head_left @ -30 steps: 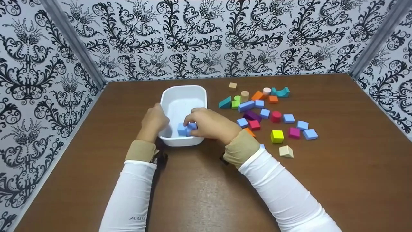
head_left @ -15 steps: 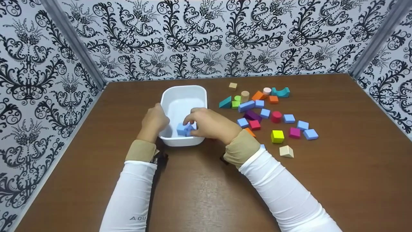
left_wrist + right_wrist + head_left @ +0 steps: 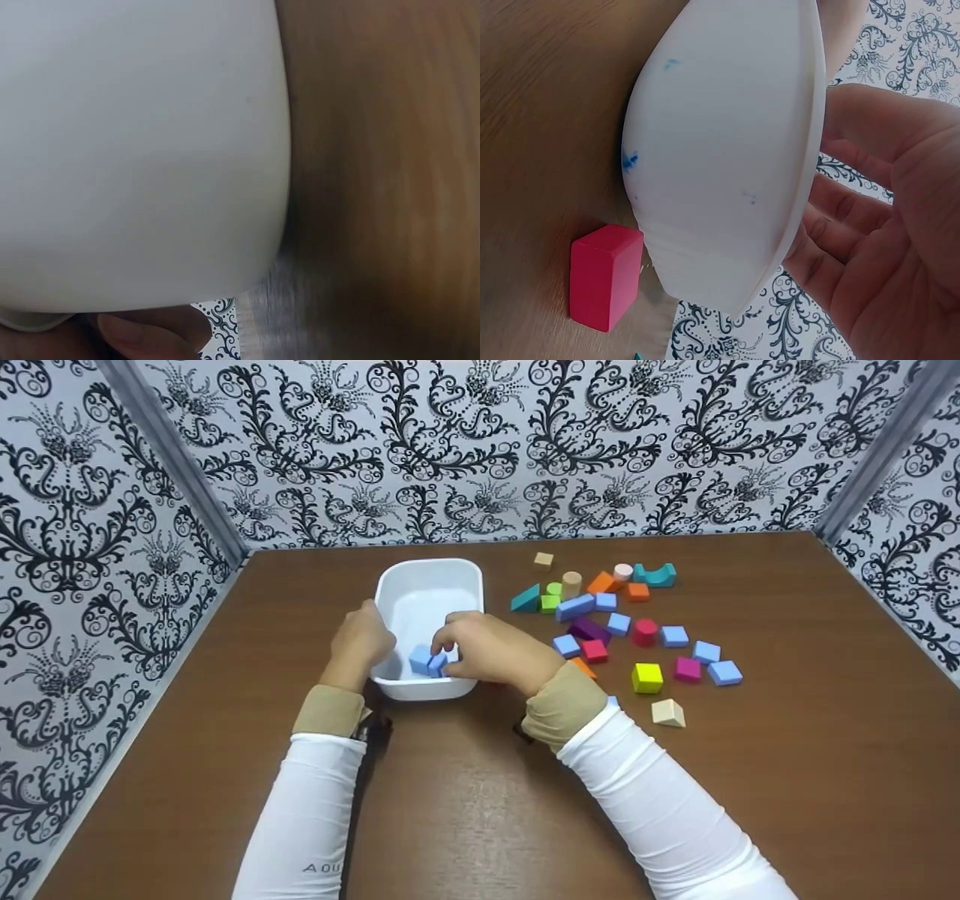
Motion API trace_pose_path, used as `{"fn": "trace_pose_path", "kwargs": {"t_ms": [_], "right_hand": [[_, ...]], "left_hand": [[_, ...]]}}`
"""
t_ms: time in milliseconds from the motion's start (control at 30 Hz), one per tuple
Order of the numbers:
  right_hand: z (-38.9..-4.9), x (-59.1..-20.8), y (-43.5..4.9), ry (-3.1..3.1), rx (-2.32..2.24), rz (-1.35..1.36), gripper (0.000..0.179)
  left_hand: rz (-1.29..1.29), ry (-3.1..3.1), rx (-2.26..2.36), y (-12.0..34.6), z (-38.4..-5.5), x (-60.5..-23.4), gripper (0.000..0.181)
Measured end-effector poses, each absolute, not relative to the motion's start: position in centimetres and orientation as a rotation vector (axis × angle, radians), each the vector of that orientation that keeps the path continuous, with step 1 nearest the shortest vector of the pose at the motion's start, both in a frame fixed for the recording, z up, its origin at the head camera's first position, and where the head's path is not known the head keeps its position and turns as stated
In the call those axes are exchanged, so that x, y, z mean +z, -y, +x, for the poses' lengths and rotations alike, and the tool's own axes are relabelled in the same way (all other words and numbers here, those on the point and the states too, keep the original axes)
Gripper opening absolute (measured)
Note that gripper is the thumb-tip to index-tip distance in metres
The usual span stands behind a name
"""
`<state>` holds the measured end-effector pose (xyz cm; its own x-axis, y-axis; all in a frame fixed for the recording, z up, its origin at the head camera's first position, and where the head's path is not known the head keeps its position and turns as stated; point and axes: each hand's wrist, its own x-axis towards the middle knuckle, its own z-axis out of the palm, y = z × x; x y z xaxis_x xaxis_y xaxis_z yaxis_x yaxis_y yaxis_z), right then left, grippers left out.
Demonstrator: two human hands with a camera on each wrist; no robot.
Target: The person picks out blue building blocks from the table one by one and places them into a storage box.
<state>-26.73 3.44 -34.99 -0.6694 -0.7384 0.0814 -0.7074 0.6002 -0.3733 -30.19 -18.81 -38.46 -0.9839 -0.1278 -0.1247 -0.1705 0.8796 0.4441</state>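
Note:
A white plastic tub (image 3: 427, 690) stands on the table left of centre. My left hand (image 3: 362, 635) grips its left rim, and the left wrist view shows fingertips (image 3: 142, 341) below the tub's wall. Over the right rim reaches my right hand (image 3: 495, 649), its thumb and fingers bent around a blue block (image 3: 437, 664) low in the near part of the tub. Against that block leans another blue block (image 3: 420, 658). From the right wrist, the tub's outer wall hides the blocks and the tips of the fingers (image 3: 832, 217).
Many toy blocks lie scattered right of the tub, among them a yellow cube (image 3: 646, 678), a red cylinder (image 3: 643, 632), a purple block (image 3: 589, 630) and a teal arch (image 3: 656, 576). Close beside the tub's wall sits a red block (image 3: 606, 277). Patterned panels (image 3: 480, 450) enclose the table.
The blue block at my right fingers has turned and shifted slightly left, and the one beside it has tilted. My left hand stays on the rim.

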Motion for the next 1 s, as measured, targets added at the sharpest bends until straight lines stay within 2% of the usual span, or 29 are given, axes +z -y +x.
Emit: {"fn": "trace_pose_path", "kwargs": {"t_ms": [267,500,1000], "right_hand": [[-26.7,-33.9,-4.1,-2.784,-0.580,-1.305,0.027],[-26.8,-32.3,-6.6,-2.878,-0.580,-1.165,0.022],[-25.8,-34.0,-12.8,-2.751,-0.398,-0.994,0.022]], "left_hand": [[-0.216,-2.957,0.729,18.9,-30.3,-38.5,0.061],[-0.199,-2.971,0.730,19.0,-30.3,-38.6,0.060],[-0.209,-2.939,0.735,18.9,-30.4,-38.5,0.061]]}}
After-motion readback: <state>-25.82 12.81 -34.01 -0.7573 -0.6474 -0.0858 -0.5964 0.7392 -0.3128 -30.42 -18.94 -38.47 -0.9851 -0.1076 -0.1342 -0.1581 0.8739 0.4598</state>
